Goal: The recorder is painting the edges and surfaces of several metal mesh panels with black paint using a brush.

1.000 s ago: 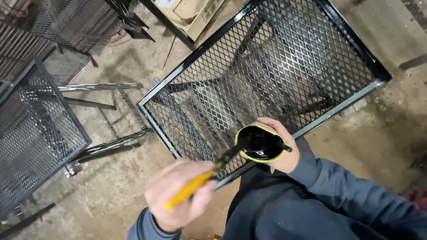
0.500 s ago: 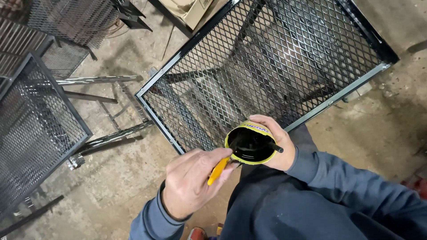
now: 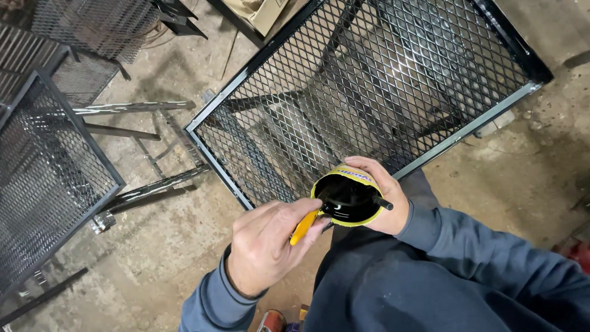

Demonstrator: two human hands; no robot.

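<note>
My right hand (image 3: 384, 200) holds a small yellow can (image 3: 348, 198) of black paint, fingers wrapped around its far side. My left hand (image 3: 265, 246) grips a brush with a yellow handle (image 3: 303, 226); its tip reaches over the can's rim into the paint. Both hands are above my dark blue lap, just in front of the near edge of a black metal mesh frame (image 3: 369, 92) that stands on the concrete floor.
A second mesh frame (image 3: 43, 184) stands at the left, with more mesh panels at the top left. Loose metal bars (image 3: 141, 109) lie on the floor between the frames. A cardboard box (image 3: 261, 12) sits at the top edge.
My left hand has moved up and right, bringing the brush from low and clear of the can into the paint. The can has stayed in my right hand.
</note>
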